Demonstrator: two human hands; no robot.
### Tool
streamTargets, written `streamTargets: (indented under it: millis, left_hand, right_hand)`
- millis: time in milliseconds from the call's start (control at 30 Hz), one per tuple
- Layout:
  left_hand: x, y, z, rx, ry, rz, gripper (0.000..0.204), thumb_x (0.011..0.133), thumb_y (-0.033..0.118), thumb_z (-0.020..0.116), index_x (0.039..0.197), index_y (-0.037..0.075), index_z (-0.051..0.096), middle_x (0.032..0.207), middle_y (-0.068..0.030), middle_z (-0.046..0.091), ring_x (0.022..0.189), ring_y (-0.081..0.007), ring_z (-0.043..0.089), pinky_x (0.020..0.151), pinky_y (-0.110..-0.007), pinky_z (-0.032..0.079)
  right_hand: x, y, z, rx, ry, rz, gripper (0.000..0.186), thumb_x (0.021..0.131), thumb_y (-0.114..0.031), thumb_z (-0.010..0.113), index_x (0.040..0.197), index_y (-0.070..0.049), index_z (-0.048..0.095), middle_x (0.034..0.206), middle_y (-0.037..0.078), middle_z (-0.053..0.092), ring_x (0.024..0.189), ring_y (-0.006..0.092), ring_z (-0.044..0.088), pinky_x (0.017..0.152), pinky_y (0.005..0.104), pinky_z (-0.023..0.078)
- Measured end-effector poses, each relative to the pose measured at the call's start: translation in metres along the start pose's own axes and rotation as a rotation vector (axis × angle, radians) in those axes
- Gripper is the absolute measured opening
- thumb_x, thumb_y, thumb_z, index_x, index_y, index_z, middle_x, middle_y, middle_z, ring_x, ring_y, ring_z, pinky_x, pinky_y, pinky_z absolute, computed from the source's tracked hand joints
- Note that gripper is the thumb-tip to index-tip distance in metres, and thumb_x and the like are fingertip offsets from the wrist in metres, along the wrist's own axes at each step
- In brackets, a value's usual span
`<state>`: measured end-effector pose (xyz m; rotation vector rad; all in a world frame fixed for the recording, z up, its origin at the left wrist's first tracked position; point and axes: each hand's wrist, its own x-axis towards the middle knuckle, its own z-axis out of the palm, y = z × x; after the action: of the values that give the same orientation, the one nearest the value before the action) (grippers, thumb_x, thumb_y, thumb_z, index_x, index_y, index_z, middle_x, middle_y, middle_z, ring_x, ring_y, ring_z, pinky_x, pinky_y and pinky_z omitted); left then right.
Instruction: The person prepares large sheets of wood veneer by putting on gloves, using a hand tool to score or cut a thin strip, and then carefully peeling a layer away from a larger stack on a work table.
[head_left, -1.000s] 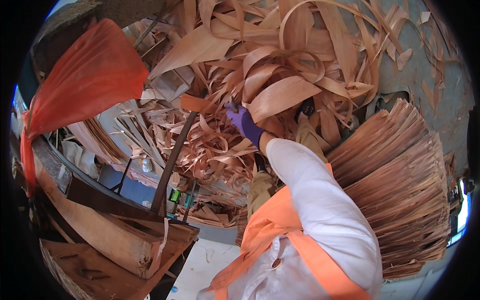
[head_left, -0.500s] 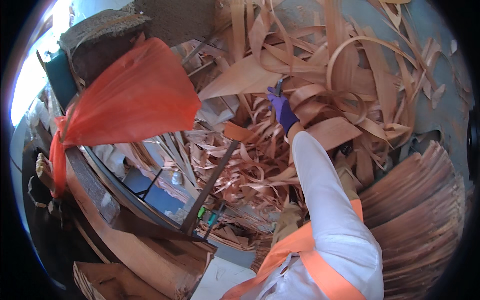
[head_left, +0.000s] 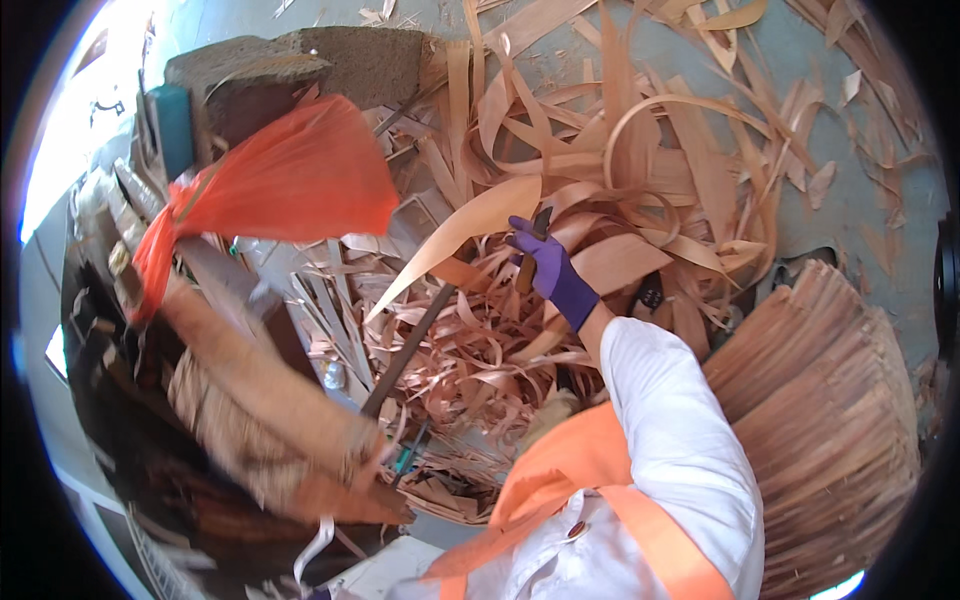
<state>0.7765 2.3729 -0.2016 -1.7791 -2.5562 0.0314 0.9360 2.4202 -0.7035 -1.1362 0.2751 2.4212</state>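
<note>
My right hand [head_left: 560,275], in a purple glove, reaches out over the wood shavings [head_left: 470,335]. Its fingers are closed round a slim dark tool [head_left: 541,220]; what kind it is I cannot make out. Just beyond the fingertips lies a broad, pale, pointed veneer strip [head_left: 450,235]; whether the glove touches it I cannot tell. Long curled veneer strips [head_left: 640,180] spread past the hand. My left hand does not show in the picture.
An orange-red mesh sack [head_left: 300,175], tied at its neck, stands out at the left. A dark bar [head_left: 408,350] slants across the shavings. Blurred timber pieces [head_left: 270,390] fill the lower left; a layered veneer stack [head_left: 820,400] lies right. Rough blocks [head_left: 370,70] stand at the back.
My right hand has come nearer and slightly left, with the arm more bent. The pointed veneer strip now slants down to the left. The view has shifted, and timber at the lower left appears blurred.
</note>
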Motion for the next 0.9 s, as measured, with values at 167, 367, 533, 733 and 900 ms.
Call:
streamTargets:
  millis: [167, 367, 533, 733, 900]
  left_hand:
    - [-0.005, -0.003, -0.017, -0.123, 0.087, -0.011, 0.072, 0.091, 0.053, 0.034, 0.140, 0.000, 0.028, 0.144, -0.0230, 0.027, 0.132, -0.0402, 0.026, 0.109, -0.047, 0.021]
    - [0.003, -0.009, -0.018, -0.161, 0.185, 0.126, 0.057, 0.096, 0.038, 0.034, 0.133, -0.004, 0.039, 0.139, -0.0229, 0.036, 0.131, -0.0376, 0.031, 0.108, -0.044, 0.022]
    - [-0.010, -0.039, -0.029, -0.416, 0.154, 0.190, 0.054, 0.097, 0.035, 0.033, 0.135, -0.003, 0.037, 0.142, -0.0173, 0.035, 0.134, -0.0298, 0.029, 0.110, -0.038, 0.019]
    - [-0.090, 0.005, -0.112, -1.044, 0.027, 0.254, 0.076, 0.075, 0.022, 0.066, 0.137, -0.004, 0.030, 0.141, -0.0215, 0.033, 0.133, -0.0296, 0.030, 0.110, -0.037, 0.023]
    - [-0.174, 0.069, -0.082, -1.020, 0.177, 0.300, 0.087, 0.066, 0.030, 0.078, 0.132, -0.006, 0.034, 0.126, -0.0261, 0.046, 0.116, -0.0392, 0.048, 0.096, -0.041, 0.040]
  right_hand:
    - [-0.160, -0.046, 0.051, -0.237, 0.026, -0.050, 0.037, 0.089, -0.012, 0.057, 0.125, -0.003, 0.052, 0.094, -0.001, 0.059, 0.076, 0.0066, 0.053, 0.070, 0.0192, 0.043]
    - [-0.317, -0.094, 0.090, -1.026, 0.114, -0.757, 0.033, 0.086, -0.004, 0.055, 0.118, 0.002, 0.055, 0.113, 0.007, 0.056, 0.103, 0.0160, 0.054, 0.091, 0.0269, 0.040]
    - [-0.442, -0.104, 0.147, -1.191, 0.090, -1.006, 0.032, 0.085, -0.003, 0.054, 0.117, 0.000, 0.056, 0.110, 0.011, 0.056, 0.100, 0.0188, 0.056, 0.087, 0.0277, 0.042]
    - [-0.550, -0.054, 0.211, -1.293, -0.033, -1.170, 0.032, 0.085, -0.003, 0.056, 0.116, 0.000, 0.056, 0.104, 0.010, 0.055, 0.092, 0.0173, 0.056, 0.082, 0.0266, 0.044]
    - [-0.588, 0.017, 0.268, -1.316, -0.390, -1.094, 0.034, 0.086, -0.005, 0.056, 0.119, 0.000, 0.054, 0.110, 0.011, 0.054, 0.098, 0.0189, 0.056, 0.087, 0.0283, 0.043]
